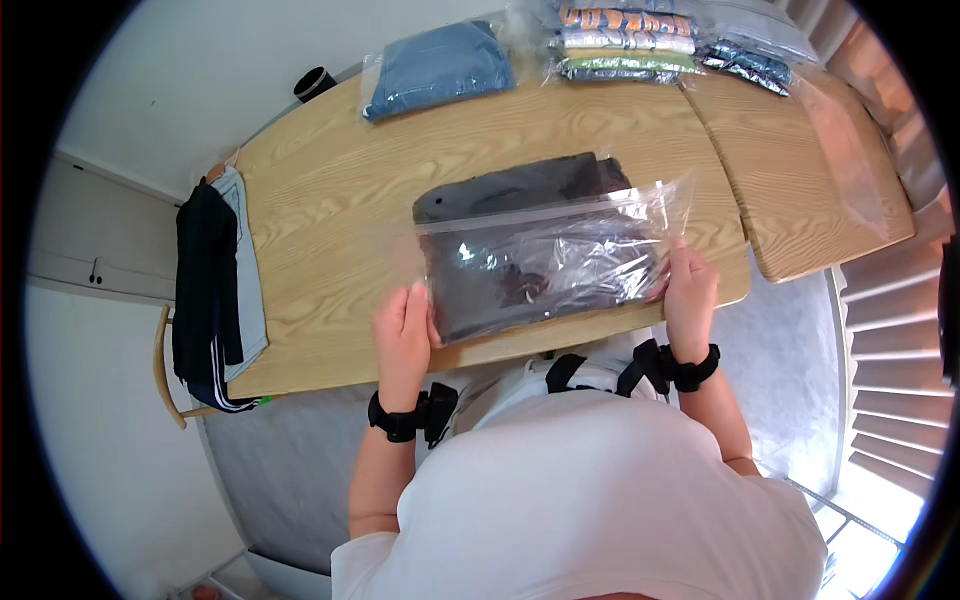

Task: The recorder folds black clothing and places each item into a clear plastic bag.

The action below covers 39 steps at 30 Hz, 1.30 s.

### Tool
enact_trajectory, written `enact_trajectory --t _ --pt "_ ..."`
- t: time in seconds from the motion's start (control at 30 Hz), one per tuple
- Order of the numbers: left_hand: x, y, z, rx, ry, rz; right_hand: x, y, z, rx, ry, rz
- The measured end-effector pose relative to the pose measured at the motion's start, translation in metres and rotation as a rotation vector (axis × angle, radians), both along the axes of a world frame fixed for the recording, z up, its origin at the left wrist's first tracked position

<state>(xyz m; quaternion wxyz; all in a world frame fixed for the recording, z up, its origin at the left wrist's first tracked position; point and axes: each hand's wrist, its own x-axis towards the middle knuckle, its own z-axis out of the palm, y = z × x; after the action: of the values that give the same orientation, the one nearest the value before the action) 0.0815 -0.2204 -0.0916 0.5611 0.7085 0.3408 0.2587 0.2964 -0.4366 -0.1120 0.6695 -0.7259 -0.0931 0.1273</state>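
A clear plastic zip bag (600, 255) lies near the table's front edge, its strip running across the far side. A folded dark grey garment (525, 187) shows through the plastic and extends beyond the strip on the far side. Whether the covered part is inside the bag or beneath it I cannot tell. My left hand (402, 325) pinches the bag's near left side between thumb and fingers. At the right side, my right hand (690, 290) is closed on the bag's edge, with some fingers hidden.
Folded blue jeans in a clear bag (440, 70) lie at the table's far side. To their right is a stack of bagged clothes (628, 45). Dark clothes (205, 280) hang over a chair at the left. A black cup (314, 84) stands behind the far left edge.
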Motion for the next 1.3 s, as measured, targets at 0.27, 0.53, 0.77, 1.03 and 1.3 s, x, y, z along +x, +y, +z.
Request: enact_trajectory --t 0.27,0.53,0.77,1.03,1.3 --pt "-0.014 0.001 0.008 -0.158 0.008 0.032 0.004 -0.012 0.01 -0.073 0.119 0.168" --pt "-0.009 0.018 0.031 -0.073 -0.026 -0.159 0.031 -0.007 0.03 0.062 -0.007 0.352" --pt "0.018 0.03 0.018 -0.456 -0.03 -0.07 0.063 0.006 0.001 0.039 0.315 0.446" --pt "0.013 0.036 0.005 -0.496 -0.005 -0.072 0.015 -0.02 -0.004 0.031 0.109 0.242" --pt "-0.026 0.026 -0.01 -0.386 -0.293 -0.075 0.003 -0.004 -0.002 -0.042 -0.021 0.126"
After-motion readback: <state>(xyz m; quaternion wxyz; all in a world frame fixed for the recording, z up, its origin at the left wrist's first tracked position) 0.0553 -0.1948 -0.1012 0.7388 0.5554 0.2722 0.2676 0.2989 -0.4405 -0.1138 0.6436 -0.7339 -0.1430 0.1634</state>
